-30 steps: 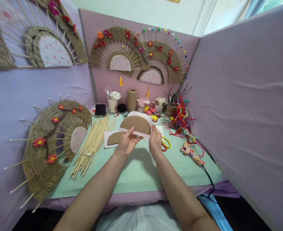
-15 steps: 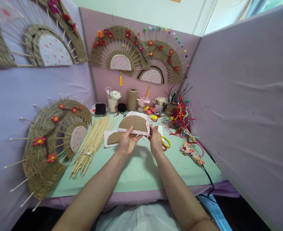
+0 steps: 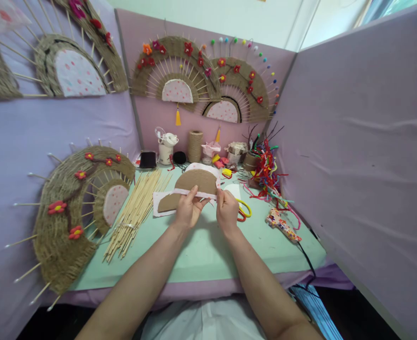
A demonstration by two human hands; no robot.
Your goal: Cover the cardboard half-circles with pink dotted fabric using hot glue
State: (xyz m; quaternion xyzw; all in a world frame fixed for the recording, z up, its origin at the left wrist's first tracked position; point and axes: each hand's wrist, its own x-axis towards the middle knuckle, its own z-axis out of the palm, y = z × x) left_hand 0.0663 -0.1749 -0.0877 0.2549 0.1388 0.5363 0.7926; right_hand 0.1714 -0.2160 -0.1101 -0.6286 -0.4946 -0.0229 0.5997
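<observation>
A brown cardboard half-circle (image 3: 198,180), edged with white spotted fabric (image 3: 208,194), is held up over the table between my two hands. My left hand (image 3: 190,208) grips its straight lower edge, thumb on top and fingers beneath. At the right corner, my right hand (image 3: 227,206) is closed, pinching the fabric edge. Behind my left hand lies a second cardboard half-circle (image 3: 167,203) on a piece of white fabric (image 3: 155,208), partly covered. Scissors (image 3: 245,208) with yellow and red handles lie just past my right hand.
Thin bamboo sticks (image 3: 133,212) are spread left of my hands, beside a twine-woven fan (image 3: 57,236). On the right are a floral-patterned glue gun (image 3: 282,225) with a black cord and a tangle of pipe cleaners (image 3: 267,165). A twine spool (image 3: 195,147) stands behind.
My right hand has turned and its fingers have curled into a tighter pinch at the right corner. My left hand and the cardboard half-circle have hardly moved.
</observation>
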